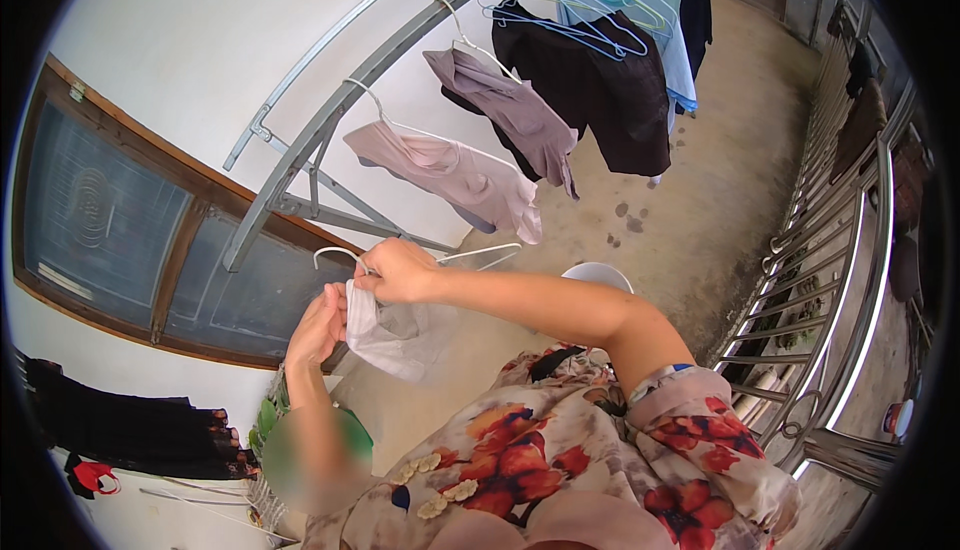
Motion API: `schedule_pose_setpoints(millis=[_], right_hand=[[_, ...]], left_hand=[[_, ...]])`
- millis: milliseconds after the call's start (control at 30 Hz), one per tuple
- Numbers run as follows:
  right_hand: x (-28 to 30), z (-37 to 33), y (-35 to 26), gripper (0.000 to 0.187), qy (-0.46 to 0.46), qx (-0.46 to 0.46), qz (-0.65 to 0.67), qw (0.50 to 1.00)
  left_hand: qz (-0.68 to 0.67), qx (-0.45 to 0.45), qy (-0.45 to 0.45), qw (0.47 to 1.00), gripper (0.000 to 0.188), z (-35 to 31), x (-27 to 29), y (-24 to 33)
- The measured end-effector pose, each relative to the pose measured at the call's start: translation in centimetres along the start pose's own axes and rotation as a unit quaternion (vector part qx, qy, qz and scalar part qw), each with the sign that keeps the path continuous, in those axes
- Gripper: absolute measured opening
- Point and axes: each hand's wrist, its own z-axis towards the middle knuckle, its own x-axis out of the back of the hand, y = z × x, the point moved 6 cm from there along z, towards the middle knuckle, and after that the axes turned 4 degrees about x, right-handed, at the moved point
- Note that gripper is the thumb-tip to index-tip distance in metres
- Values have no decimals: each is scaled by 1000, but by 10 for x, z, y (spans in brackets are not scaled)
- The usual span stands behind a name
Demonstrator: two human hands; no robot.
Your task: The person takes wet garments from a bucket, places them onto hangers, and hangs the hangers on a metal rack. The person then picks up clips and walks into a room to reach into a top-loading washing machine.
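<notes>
My right hand (397,270) is closed round the neck of a white clothes hanger (492,252), whose hook sticks out past my fingers to the left. Beneath it hangs a small, thin white garment (388,343); its exact kind does not show. The fingers of my left hand (318,326) pinch the garment's upper edge, close to my right fingertips. Part of the hanger is hidden behind my right hand and forearm. Whether my right fingers also grip the cloth cannot be made out.
Overhead, a grey metal rail (345,100) carries a pale pink garment (450,170), a mauve garment (510,110), dark clothes (590,90) and several blue hangers (600,35). A white bucket (600,274) stands on the floor behind my right arm. Metal railings (825,280) run along the right; a wood-framed window (105,200) is left.
</notes>
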Motion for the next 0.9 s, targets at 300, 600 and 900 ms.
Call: schedule_pose_setpoints(millis=[300,600,900], right_hand=[[34,7,-6,16,167,35,0,985],[12,4,-34,14,79,66,75,992],[-13,-3,-17,11,113,133,30,984]], left_hand=[[446,206,128,862,86,-8,75,-75],[-189,10,-26,981,55,59,22,-102],[-180,122,88,972,39,58,27,-163]])
